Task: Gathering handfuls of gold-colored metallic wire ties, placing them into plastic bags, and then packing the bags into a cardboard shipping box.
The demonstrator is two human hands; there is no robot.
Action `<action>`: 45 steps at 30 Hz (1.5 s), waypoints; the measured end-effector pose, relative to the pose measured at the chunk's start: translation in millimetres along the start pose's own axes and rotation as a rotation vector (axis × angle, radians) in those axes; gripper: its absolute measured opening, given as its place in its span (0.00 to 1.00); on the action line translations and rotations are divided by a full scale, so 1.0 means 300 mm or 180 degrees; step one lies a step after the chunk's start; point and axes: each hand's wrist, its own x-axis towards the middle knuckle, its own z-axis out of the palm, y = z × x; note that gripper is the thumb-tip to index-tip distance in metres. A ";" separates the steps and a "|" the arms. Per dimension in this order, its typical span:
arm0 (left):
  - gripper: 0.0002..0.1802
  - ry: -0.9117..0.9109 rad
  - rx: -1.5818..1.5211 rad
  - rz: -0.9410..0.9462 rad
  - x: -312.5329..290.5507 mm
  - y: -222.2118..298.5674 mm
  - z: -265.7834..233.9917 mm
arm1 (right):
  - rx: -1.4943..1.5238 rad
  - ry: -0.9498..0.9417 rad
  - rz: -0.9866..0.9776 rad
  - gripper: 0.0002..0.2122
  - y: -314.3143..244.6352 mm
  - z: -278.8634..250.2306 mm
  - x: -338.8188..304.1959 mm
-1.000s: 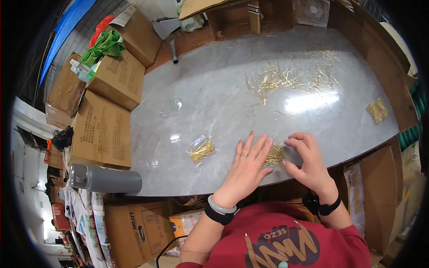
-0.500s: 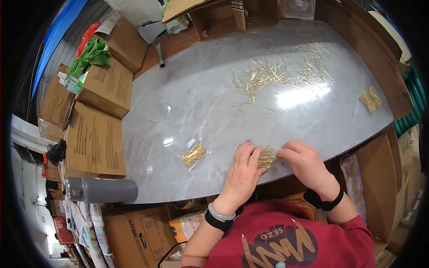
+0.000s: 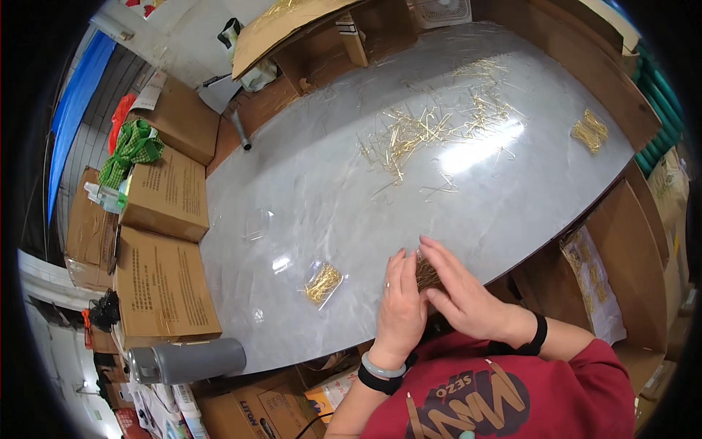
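Note:
Between my two hands, by the near edge of the grey table, is a bundle of gold wire hooks. My left hand presses on its left side with the fingers together. From the right, my right hand closes against the bundle, fingers nearly straight and thumb tucked low. Palms and fingers hide much of the hooks. To the left lies another gold hook bundle on a clear plastic bag. A third hook bundle rests at the far right.
Loose gold hooks are scattered over the far middle of the table. A grey bottle lies at the near left, beside stacked cardboard boxes. Cardboard walls border the right side; an open box stands below the edge.
My right hand has gone from fingering the bundle's right end to pressing along its side. My left hand has turned more upright against it. The whole view has tilted and shifted.

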 end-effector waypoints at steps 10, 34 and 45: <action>0.47 0.0025 -0.0465 -0.0191 -0.001 0.000 -0.019 | -0.1476 -0.0846 -0.0978 0.22 0.050 -0.083 0.079; 0.43 -0.0262 -0.0396 -0.0197 -0.007 0.075 0.026 | -0.1835 -0.0566 -0.0569 0.23 0.042 -0.054 0.006; 0.36 -0.0453 0.1498 -0.0407 -0.057 0.035 -0.042 | -0.1962 -0.0289 -0.0721 0.24 0.043 -0.032 0.010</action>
